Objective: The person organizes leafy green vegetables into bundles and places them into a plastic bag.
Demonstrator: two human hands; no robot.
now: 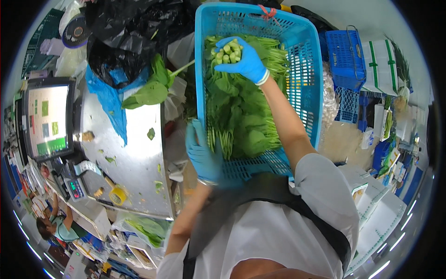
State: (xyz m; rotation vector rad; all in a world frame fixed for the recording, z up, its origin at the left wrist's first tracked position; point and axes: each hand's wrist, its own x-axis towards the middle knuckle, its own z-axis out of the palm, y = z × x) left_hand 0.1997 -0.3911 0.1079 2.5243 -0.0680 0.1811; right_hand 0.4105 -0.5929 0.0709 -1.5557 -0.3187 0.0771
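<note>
My right hand [245, 64], in a blue glove, grips a bunch of leafy green stems [228, 52] with the cut ends facing up. It is inside a light blue plastic crate [305, 87], above more bunches of leafy greens [244, 115]. The crate has perforated walls, and its greens lie with stems toward the right wall and the near left corner. My left hand [204, 153], also gloved, straddles the crate's left rim, fingers outside and the blurred thumb inside. Its palm side is hidden.
A metal table [139, 181] at left bears leaf scraps, a yellow tape roll [117, 196], black plastic bags [139, 31] and a loose leafy stalk [150, 92]. A monitor [48, 118] stands beyond. Blue baskets [345, 59] and white foam boxes [379, 66] are right; a person [61, 223] works lower left.
</note>
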